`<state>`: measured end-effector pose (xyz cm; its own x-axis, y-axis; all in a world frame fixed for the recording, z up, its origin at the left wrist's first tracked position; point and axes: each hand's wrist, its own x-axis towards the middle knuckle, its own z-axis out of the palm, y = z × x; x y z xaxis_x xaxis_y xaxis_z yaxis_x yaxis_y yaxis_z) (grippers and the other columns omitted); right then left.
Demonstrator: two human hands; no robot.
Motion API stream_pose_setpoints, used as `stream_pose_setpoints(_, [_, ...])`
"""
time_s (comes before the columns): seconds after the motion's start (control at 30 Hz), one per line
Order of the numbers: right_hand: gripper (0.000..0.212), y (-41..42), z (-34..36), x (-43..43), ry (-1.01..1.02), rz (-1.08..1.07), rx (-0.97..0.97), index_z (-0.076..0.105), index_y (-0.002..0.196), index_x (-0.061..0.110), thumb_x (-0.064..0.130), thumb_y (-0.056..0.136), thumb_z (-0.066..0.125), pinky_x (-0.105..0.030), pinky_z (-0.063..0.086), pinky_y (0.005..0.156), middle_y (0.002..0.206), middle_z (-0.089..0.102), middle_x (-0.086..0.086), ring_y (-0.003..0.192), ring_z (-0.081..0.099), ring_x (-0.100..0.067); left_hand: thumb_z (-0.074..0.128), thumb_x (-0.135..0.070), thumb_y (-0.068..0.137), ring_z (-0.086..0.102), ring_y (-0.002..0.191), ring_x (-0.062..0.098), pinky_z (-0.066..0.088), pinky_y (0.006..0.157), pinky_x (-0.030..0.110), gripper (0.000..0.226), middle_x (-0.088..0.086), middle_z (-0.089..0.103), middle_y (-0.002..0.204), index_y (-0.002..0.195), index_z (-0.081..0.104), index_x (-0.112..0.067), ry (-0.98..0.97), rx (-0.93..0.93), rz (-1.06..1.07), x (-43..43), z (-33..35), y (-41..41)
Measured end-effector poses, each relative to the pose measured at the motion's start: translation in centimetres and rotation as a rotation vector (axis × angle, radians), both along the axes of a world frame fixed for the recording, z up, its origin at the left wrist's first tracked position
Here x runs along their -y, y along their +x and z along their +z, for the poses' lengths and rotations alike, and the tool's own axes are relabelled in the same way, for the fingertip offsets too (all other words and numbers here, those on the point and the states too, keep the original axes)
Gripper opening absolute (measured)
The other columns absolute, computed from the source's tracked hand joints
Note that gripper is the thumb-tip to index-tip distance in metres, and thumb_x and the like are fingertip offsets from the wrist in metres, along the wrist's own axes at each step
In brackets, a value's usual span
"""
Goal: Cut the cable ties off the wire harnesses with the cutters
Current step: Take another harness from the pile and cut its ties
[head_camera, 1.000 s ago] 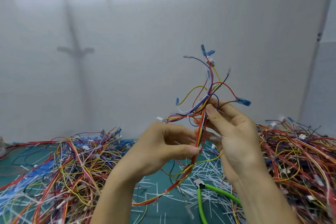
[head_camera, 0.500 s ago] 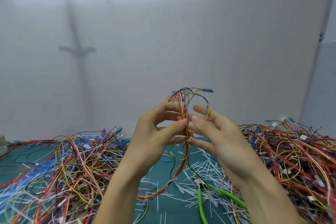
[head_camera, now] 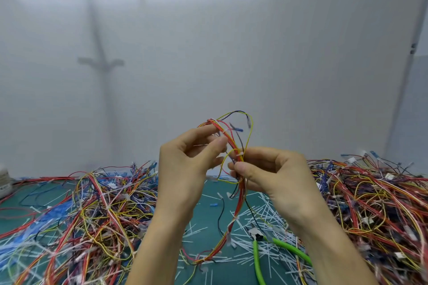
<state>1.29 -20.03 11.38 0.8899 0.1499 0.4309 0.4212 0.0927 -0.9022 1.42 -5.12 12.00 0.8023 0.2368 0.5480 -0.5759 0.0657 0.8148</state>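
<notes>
Both my hands hold one wire harness (head_camera: 236, 213) of red, yellow and black wires up in front of me. My left hand (head_camera: 187, 169) pinches its upper part between thumb and fingers. My right hand (head_camera: 275, 176) pinches it lower down, just below a white cable tie (head_camera: 238, 153). The top of the harness loops over above my hands; its tail hangs down to the green mat (head_camera: 208, 208). The green-handled cutters (head_camera: 273, 250) lie on the mat below my right forearm, untouched.
A big heap of harnesses (head_camera: 92, 215) lies on the left and another heap (head_camera: 375, 206) on the right. Cut white tie pieces (head_camera: 261, 210) litter the mat between them. A plain grey wall stands behind.
The harness top, which stood upright a second ago, has folded over into a loop. My hands came together, then shifted: left now higher, right lower on the bundle.
</notes>
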Motion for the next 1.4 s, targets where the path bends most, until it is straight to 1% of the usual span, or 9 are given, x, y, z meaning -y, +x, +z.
stream_pose_setpoints(0.13, [0.032, -0.1, 0.2, -0.4, 0.123, -0.035, 0.017, 0.081, 0.071, 0.032, 0.002, 0.082, 0.071, -0.024, 0.06, 0.063, 0.08, 0.078, -0.003, 0.073, 0.073, -0.011, 0.068, -0.033, 0.086, 0.07, 0.063, 0.013, 0.061, 0.064, 0.029, 0.021, 0.001, 0.072, 0.071, 0.082, 0.076, -0.015, 0.134, -0.088, -0.034, -1.1, 0.4, -0.3])
stream_pose_setpoints(0.23, [0.029, 0.0, 0.1, -0.4, 0.185, -0.064, 0.026, 0.081, 0.074, 0.029, 0.003, 0.083, 0.07, -0.023, 0.058, 0.06, 0.083, 0.078, -0.002, 0.076, 0.074, -0.012, 0.063, -0.051, 0.078, 0.073, 0.071, 0.016, 0.058, 0.07, 0.028, 0.031, -0.001, 0.075, 0.082, 0.087, 0.074, -0.024, 0.419, -0.198, -0.191, -1.6, 0.4, -0.6])
stream_pose_setpoints(0.33, [0.023, 0.3, -0.1, -0.2, 0.256, -0.101, 0.001, 0.081, 0.076, 0.025, 0.005, 0.082, 0.071, -0.029, 0.061, 0.06, 0.083, 0.078, -0.003, 0.078, 0.075, -0.016, 0.078, -0.036, 0.077, 0.074, 0.074, 0.018, 0.058, 0.069, 0.027, 0.023, -0.001, 0.075, 0.088, 0.096, 0.069, -0.026, 0.564, -0.233, -0.265, -1.5, 0.0, -0.5])
stream_pose_setpoints(0.5, [0.017, 0.5, -0.4, -0.4, 0.325, -0.121, -0.067, 0.081, 0.085, 0.014, 0.019, 0.068, 0.078, -0.038, 0.062, 0.062, 0.087, 0.078, -0.006, 0.078, 0.075, -0.021, 0.087, -0.013, 0.07, 0.072, 0.065, 0.021, 0.055, 0.063, 0.026, 0.05, 0.002, 0.075, 0.091, 0.104, 0.055, -0.033, 0.615, -0.232, -0.291, -0.7, -0.8, 0.0])
stream_pose_setpoints(0.8, [0.017, 0.4, -0.2, -0.1, 0.284, -0.093, -0.044, 0.073, 0.105, 0.013, 0.01, 0.093, 0.062, -0.018, 0.057, 0.068, 0.095, 0.078, 0.001, 0.085, 0.075, -0.012, 0.072, 0.004, 0.082, 0.074, 0.069, 0.025, 0.059, 0.062, 0.03, 0.04, 0.009, 0.076, 0.085, 0.114, 0.062, -0.018, 0.301, -0.178, -0.303, 0.7, -0.8, 0.2])
stream_pose_setpoints(1.03, [0.02, 0.2, -0.1, 0.9, -0.067, 0.04, -0.222, 0.066, 0.113, 0.017, 0.02, 0.094, 0.063, -0.038, 0.061, 0.081, 0.094, 0.078, -0.003, 0.082, 0.076, -0.025, 0.062, 0.007, 0.087, 0.074, 0.079, 0.018, 0.057, 0.063, 0.023, 0.043, 0.004, 0.077, 0.096, 0.117, 0.056, -0.024, -0.07, -0.142, -0.307, 1.1, -1.2, 0.9])
stream_pose_setpoints(1.17, [0.014, -0.3, -0.1, 0.9, -0.24, 0.195, -0.25, 0.068, 0.107, 0.009, 0.01, 0.095, 0.061, -0.03, 0.062, 0.073, 0.09, 0.077, -0.011, 0.079, 0.075, -0.028, 0.059, 0.009, 0.089, 0.074, 0.09, 0.026, 0.059, 0.064, 0.026, 0.052, 0.006, 0.076, 0.104, 0.134, 0.048, -0.015, -0.195, -0.115, -0.299, 0.5, -1.4, 1.3])
stream_pose_setpoints(1.3, [0.013, -0.4, -0.4, 0.4, -0.182, 0.174, -0.22, 0.071, 0.1, 0.007, 0.002, 0.092, 0.063, -0.026, 0.06, 0.064, 0.084, 0.077, -0.012, 0.074, 0.075, -0.024, 0.061, 0.005, 0.088, 0.074, 0.094, 0.024, 0.059, 0.066, 0.025, 0.051, 0.005, 0.075, 0.107, 0.135, 0.049, -0.011, -0.225, -0.133, -0.313, 0.3, -1.5, 1.5])
stream_pose_setpoints(1.4, [0.015, -0.2, -0.5, 0.2, -0.054, 0.118, -0.165, 0.074, 0.093, 0.012, 0.001, 0.092, 0.063, -0.023, 0.058, 0.061, 0.079, 0.076, -0.01, 0.072, 0.075, -0.022, 0.061, 0.002, 0.09, 0.075, 0.079, 0.017, 0.057, 0.061, 0.023, 0.046, 0.003, 0.076, 0.103, 0.131, 0.053, -0.014, -0.199, -0.197, -0.318, 0.0, -1.3, 1.4])
